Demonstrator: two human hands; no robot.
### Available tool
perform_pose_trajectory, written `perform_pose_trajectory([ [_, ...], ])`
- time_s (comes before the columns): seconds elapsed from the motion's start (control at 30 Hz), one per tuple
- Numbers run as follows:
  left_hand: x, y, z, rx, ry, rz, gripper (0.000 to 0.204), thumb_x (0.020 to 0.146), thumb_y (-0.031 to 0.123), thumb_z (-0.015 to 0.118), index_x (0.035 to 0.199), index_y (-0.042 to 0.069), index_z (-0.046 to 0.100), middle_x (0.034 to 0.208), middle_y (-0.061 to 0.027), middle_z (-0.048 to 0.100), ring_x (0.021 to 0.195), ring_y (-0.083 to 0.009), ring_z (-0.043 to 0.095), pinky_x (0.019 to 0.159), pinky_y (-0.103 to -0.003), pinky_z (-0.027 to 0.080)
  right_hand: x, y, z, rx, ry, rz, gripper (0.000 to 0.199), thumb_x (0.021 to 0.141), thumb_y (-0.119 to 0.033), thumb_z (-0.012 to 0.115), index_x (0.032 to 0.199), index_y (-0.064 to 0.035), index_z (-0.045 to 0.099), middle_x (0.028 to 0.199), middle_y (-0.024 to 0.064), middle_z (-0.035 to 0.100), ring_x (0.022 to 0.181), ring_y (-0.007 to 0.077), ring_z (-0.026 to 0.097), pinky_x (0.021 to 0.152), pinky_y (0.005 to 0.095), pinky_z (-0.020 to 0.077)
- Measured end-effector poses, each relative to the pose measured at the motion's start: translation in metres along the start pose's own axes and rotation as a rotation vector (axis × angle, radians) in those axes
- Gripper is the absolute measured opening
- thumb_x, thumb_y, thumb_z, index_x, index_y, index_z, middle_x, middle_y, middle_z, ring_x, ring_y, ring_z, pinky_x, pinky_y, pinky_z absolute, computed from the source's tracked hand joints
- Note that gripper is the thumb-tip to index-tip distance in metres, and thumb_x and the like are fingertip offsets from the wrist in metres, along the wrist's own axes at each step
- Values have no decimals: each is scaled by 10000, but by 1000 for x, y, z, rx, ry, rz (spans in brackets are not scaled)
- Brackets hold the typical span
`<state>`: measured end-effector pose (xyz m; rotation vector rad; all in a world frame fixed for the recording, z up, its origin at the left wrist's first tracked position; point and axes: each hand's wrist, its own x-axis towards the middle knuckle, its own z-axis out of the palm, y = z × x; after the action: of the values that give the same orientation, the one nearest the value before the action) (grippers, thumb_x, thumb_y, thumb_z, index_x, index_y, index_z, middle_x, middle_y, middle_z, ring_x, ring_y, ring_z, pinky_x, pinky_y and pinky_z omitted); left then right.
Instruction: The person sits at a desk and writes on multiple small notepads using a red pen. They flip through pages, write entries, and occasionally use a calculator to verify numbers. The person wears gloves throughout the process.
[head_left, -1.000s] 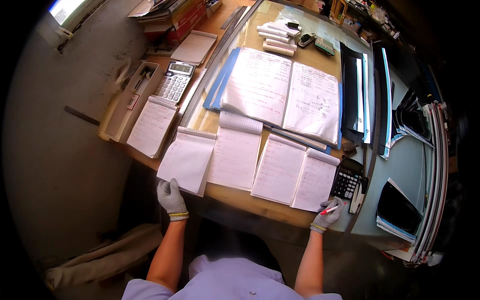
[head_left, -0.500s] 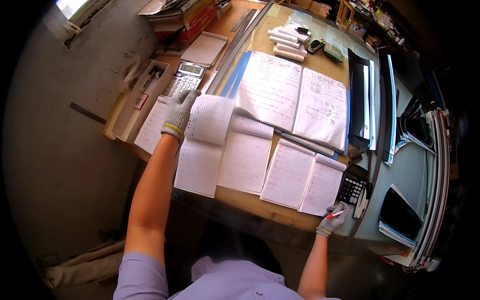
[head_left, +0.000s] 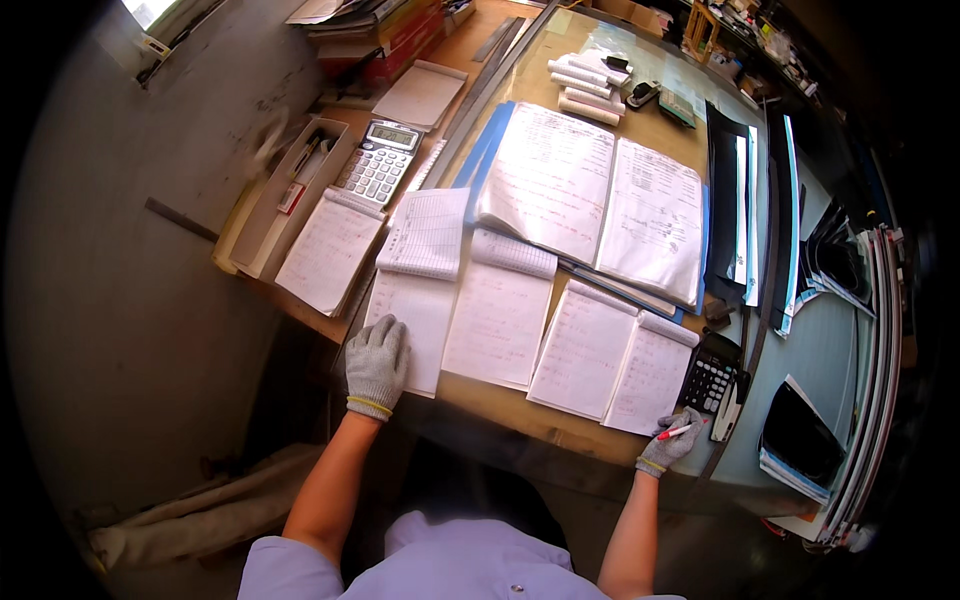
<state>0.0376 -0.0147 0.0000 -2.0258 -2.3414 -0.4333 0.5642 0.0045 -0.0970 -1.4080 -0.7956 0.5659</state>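
My left hand, in a grey knit glove with a yellow cuff line, lies flat with its fingers out on the lower left part of a notepad, whose top sheets are folded back. At the table's near right edge my right hand, gloved the same way, holds a white and red pen. Just beyond it lie a black calculator and a stapler-like white and black tool. Between my hands lie more written pads: one notepad, another notepad and a small notepad.
Beyond the pads lies an open folder of written sheets. At left are a silver calculator, a notepad and a long pen box. Black and white strips lie at right. Rolled pads sit at the back.
My left hand has come back toward me from beside the silver calculator to the lower part of the notepad. My right hand keeps the pen, almost still. The view has shifted slightly.
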Motion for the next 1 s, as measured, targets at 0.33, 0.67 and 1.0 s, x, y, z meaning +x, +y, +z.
perform_pose_trajectory([
  [0.33,-11,2,10,32,65,2,416,913,246,685,1269,33,662,1414,-181,619,1194,-395,603,984,-508,476,-5,-15,12,-131,-8,-82,190,1096,-132,475,1176,-22,607,718,16,518,604,97,508,520,241,419],
  [0.67,-16,8,20,62,92,-46,482,905,259,684,1329,43,605,1491,-170,556,1242,-386,560,995,-511,451,-4,-15,10,-117,-8,-52,180,1082,-105,479,1171,-8,602,754,30,538,633,112,530,591,274,455],
  [1.0,-18,8,24,45,140,-51,463,907,251,679,1312,36,620,1474,-175,573,1244,-393,561,1016,-513,442,-5,-16,8,-125,-7,28,170,1086,-120,494,1166,-19,605,753,33,552,628,108,531,575,268,444],
])
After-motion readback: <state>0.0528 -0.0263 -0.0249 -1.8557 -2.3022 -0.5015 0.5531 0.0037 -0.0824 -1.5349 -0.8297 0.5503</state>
